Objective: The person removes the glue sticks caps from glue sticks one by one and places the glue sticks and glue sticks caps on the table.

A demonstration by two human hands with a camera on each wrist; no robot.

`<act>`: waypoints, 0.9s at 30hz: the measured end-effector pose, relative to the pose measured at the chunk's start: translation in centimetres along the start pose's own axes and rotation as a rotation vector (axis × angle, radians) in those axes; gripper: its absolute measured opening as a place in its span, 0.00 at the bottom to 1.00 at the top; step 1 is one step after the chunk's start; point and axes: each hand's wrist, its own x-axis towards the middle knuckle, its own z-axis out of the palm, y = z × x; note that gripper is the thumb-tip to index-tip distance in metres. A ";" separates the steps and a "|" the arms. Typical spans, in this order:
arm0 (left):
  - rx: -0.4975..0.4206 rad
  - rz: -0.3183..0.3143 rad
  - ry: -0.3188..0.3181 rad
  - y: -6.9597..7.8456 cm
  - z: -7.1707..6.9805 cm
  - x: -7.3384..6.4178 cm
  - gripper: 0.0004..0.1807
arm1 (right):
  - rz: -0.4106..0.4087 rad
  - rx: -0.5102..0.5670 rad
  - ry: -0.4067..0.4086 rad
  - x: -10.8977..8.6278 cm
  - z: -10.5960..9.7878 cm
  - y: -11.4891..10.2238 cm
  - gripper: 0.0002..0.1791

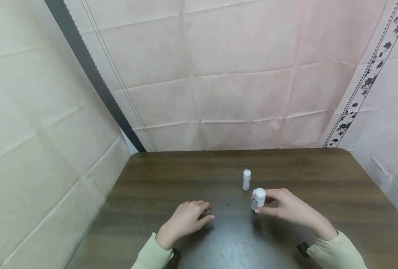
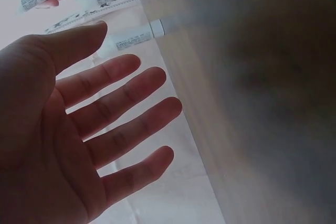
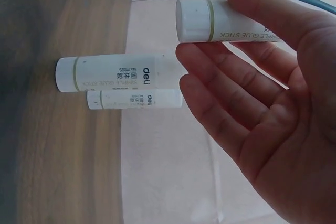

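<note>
Two glue sticks: both white with white caps, on the dark wood-grain table (image 1: 320, 179), seen from the head view.
Held glue stick (image 1: 258, 198): upright, pinched by the right hand, base at or just above the table top; contact with the surface could not be told.
Free glue stick (image 1: 246, 179): stood upright on the table, just beyond the held one, slightly to its left, not touching it.
Right hand (image 1: 288, 209): thumb on the near side of the tube, index finger on the far side, both curled round the barrel below the cap.
Right wrist view: thumb and index clamped the held glue stick (image 3: 220, 22); remaining fingers (image 3: 220, 85) were extended and close together, clear of the tube. The free stick (image 3: 118, 73) showed behind them, with its reflection in the glossy table top.
Left hand (image 1: 185, 220): palm down on the table, well left of both sticks, held nothing.
Left fingers: in the wrist view the fingers (image 2: 118, 95) were straight and spread with gaps between them; thumb stuck out to the side.
Label: the held tube read "GLUE STICK"; the free one carried printed characters and a brand mark.
Sleeves: pale yellow-green cuffs (image 1: 333, 250) on both wrists.
Backdrop: creased pinkish cloth (image 1: 239, 74) behind the table, a floral strip (image 1: 367, 78) on the right, a dark band (image 1: 91, 71) on the left.
</note>
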 end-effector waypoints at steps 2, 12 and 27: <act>0.003 0.003 0.008 -0.3 -0.4 0.4 0.15 | 0.011 0.009 -0.011 0.1 0.1 0.0 0.12; 0.104 0.159 0.150 1.8 -5.5 3.7 0.19 | -0.016 0.066 -0.057 0.4 1.6 -0.2 0.12; 0.323 0.559 0.124 8.6 -7.2 5.5 0.17 | -0.063 0.072 -0.136 0.9 3.8 -0.3 0.13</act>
